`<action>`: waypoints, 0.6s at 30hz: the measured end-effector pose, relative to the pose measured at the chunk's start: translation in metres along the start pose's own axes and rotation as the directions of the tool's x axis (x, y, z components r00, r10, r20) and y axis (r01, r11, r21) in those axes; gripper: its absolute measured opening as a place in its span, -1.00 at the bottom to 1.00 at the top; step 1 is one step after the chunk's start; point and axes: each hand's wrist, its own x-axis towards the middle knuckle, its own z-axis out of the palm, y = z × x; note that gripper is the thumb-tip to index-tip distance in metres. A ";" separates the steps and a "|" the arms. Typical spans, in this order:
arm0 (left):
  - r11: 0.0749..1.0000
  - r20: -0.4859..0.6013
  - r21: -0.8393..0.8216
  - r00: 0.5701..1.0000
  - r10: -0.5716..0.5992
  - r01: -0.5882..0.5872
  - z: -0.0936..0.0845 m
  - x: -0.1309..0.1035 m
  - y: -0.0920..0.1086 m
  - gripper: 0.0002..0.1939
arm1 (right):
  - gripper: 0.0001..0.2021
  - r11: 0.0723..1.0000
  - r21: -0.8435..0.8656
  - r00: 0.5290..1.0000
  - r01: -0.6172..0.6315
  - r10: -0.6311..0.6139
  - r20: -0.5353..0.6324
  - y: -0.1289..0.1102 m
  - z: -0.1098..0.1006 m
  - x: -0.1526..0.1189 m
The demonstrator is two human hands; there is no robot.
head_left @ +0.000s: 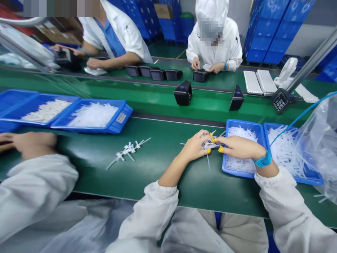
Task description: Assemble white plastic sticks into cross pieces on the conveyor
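Observation:
My left hand (195,146) is curled round a loose bunch of thin white plastic strips (210,143) above the green work surface. Several strip ends stick out past its fingers. My right hand (240,147) meets the bunch from the right, thumb and fingers closing on its near ends, over the edge of a blue tray (224,165). Yellow finger covers sit on fingertips of both hands, and a blue band (262,160) circles my right wrist. Exactly which pieces each fingertip pinches is hidden. A small pile of strips with white end pieces (129,150) lies to the left.
Another tray of strips (285,151) stands at the right beside a clear plastic bag (319,140). Further blue trays (116,123) are at the left, near a co-worker's hand (35,142). Black devices (183,93) stand on the green belt (158,95); two people work opposite.

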 end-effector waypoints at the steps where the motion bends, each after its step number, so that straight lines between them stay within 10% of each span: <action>1: 0.998 -0.025 -0.065 1.000 0.000 -0.002 -0.002 0.001 -0.002 -0.53 | -0.60 0.999 0.031 0.999 0.010 -0.009 -0.031 0.001 -0.005 -0.005; 6: 0.891 -0.183 -0.449 0.970 -0.162 0.064 -0.015 0.004 -0.013 -0.62 | -0.51 0.986 0.168 0.935 0.011 0.049 -0.352 -0.012 -0.040 -0.062; 10: 0.810 -0.210 -0.573 0.933 -0.292 0.124 -0.022 0.002 -0.026 -0.48 | -0.59 0.967 0.246 0.734 -0.065 0.213 -0.645 -0.033 -0.044 -0.128; 14: 0.681 -0.230 -0.720 0.881 -0.413 0.131 -0.025 0.001 -0.034 -0.35 | -0.77 0.899 0.424 0.350 -0.110 0.434 -0.830 -0.049 0.002 -0.184; 18: 0.542 -0.208 -0.833 0.846 -0.491 0.109 -0.023 0.001 -0.029 -0.27 | -0.83 0.856 0.513 -0.271 -0.062 0.481 -0.834 -0.043 0.050 -0.225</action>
